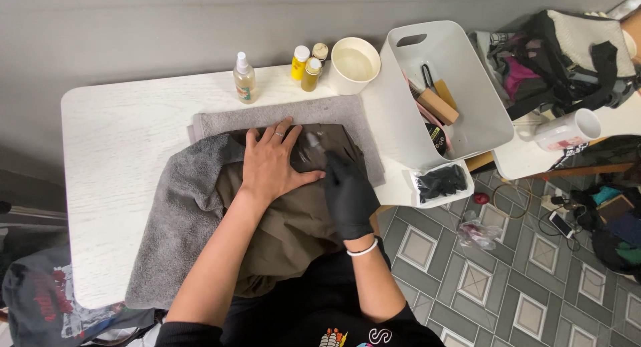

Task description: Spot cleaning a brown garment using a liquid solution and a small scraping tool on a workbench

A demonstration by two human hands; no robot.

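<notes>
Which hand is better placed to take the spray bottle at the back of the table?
Probably the left hand. It is bare, lies flat on the olive garment, and is nearer the spray bottle. The gloved right hand is busy on the wet patch.

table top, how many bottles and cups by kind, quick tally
spray bottle: 1
yellow bottles: 3
white cup: 1
total: 5
The bare left hand and gloved right hand rest on the olive garment.
</notes>
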